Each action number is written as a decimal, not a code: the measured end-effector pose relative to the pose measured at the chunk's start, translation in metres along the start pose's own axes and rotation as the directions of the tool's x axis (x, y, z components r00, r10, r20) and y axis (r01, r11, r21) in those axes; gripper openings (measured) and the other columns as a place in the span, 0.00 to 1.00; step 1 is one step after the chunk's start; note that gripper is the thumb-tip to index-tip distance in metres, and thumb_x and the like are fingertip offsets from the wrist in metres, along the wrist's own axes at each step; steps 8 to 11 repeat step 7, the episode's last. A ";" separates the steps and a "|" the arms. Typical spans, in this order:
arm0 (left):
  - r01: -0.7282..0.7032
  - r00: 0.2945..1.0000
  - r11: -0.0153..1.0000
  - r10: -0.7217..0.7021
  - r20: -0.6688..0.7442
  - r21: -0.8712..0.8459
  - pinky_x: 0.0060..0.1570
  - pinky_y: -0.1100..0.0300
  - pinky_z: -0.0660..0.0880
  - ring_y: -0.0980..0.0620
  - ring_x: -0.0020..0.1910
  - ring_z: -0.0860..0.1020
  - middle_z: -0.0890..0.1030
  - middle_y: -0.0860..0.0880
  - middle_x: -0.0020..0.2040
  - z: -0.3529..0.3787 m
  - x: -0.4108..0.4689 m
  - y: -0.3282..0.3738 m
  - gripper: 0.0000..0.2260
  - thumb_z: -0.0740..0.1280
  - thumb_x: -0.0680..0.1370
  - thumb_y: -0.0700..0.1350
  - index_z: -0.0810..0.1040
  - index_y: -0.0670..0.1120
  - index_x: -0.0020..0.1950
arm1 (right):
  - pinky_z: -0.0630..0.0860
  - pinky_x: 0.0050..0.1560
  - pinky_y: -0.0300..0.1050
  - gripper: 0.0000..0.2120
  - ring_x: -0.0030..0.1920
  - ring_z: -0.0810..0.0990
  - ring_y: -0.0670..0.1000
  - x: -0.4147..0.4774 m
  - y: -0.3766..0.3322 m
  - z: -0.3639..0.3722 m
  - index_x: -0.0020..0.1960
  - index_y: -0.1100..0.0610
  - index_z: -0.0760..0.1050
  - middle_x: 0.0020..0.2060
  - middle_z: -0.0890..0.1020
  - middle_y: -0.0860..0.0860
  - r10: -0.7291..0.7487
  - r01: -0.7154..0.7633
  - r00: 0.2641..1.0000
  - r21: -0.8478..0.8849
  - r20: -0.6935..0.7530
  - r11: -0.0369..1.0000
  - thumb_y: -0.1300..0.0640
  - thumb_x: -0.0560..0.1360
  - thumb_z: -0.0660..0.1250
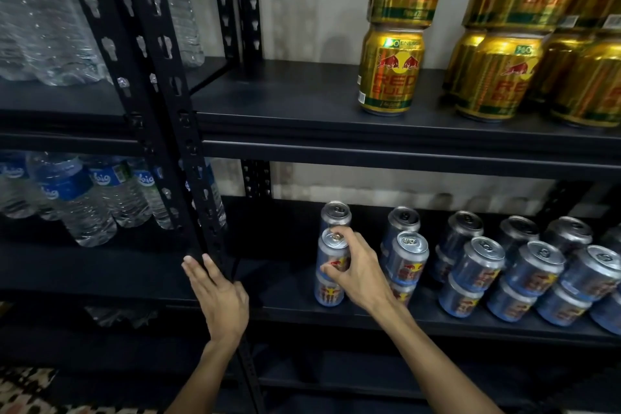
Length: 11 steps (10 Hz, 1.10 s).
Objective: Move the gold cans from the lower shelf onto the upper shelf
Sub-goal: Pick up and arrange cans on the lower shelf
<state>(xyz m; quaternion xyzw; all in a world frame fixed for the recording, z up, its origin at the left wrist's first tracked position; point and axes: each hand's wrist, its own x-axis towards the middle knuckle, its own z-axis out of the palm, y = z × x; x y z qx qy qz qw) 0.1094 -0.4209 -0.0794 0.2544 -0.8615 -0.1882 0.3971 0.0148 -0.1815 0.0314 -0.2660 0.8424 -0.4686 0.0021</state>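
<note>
Grip of the right hand (356, 269) on a blue Red Bull can (328, 254) topping a stack right of the black upright post (181, 131); left hand (220, 296), fingers straight, rests on that post, likely for balance. Gold Red Bull cans (391, 70) stand stacked above-right of the post, on the upper shelf (285, 101)

Black metal upper shelf (285, 101): stacked gold cans (389, 74). Black lower shelf (279, 289): stacked blue-and-silver cans (479, 265). Left bay: clear water bottles (80, 198).

Water bottles (79, 202) left of a black upright (158, 104); stacked blue cans (480, 265) right
</note>
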 end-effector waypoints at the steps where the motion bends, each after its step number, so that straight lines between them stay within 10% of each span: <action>1: -0.030 0.999 1.000 0.030 -0.023 0.000 0.70 0.31 0.60 0.31 0.77 0.42 0.42 0.27 0.76 0.002 0.000 0.000 0.38 0.57 0.74 0.38 0.38 0.36 0.78 | 0.80 0.59 0.49 0.31 0.55 0.78 0.43 -0.001 -0.001 0.000 0.67 0.39 0.68 0.54 0.74 0.41 0.011 -0.012 1.000 -0.030 -0.001 0.999 0.58 0.71 0.77; 3: -0.056 0.988 0.978 0.025 -0.154 -0.201 0.72 0.34 0.56 0.35 0.78 0.52 0.51 0.34 0.79 -0.017 0.001 0.042 0.33 0.60 0.73 0.42 0.56 0.37 0.77 | 0.73 0.60 0.36 0.32 0.59 0.74 0.40 -0.009 -0.014 -0.009 0.72 0.43 0.67 0.61 0.71 0.40 -0.032 0.026 0.996 -0.074 -0.087 0.997 0.52 0.73 0.77; 6: -0.597 0.730 0.761 0.383 -0.567 -0.255 0.62 0.33 0.67 0.40 0.67 0.71 0.71 0.39 0.67 -0.077 0.070 0.187 0.18 0.64 0.74 0.39 0.71 0.40 0.64 | 0.64 0.64 0.26 0.22 0.64 0.69 0.30 -0.017 -0.077 -0.061 0.69 0.52 0.73 0.64 0.75 0.43 -0.298 0.278 0.923 -0.113 -0.244 0.954 0.52 0.77 0.73; 7: -0.680 0.692 0.666 0.445 -0.568 -0.307 0.66 0.37 0.66 0.41 0.70 0.70 0.74 0.39 0.68 -0.107 0.077 0.241 0.17 0.61 0.76 0.41 0.74 0.42 0.64 | 0.67 0.68 0.32 0.19 0.69 0.71 0.36 -0.029 -0.101 -0.090 0.66 0.55 0.77 0.65 0.77 0.44 -0.455 0.444 0.830 -0.111 -0.323 0.889 0.54 0.77 0.73; 11: -0.680 0.692 0.666 0.445 -0.568 -0.307 0.66 0.37 0.66 0.41 0.70 0.70 0.74 0.39 0.68 -0.107 0.077 0.241 0.17 0.61 0.76 0.41 0.74 0.42 0.64 | 0.67 0.68 0.32 0.19 0.69 0.71 0.36 -0.029 -0.101 -0.090 0.66 0.55 0.77 0.65 0.77 0.44 -0.455 0.444 0.830 -0.111 -0.323 0.889 0.54 0.77 0.73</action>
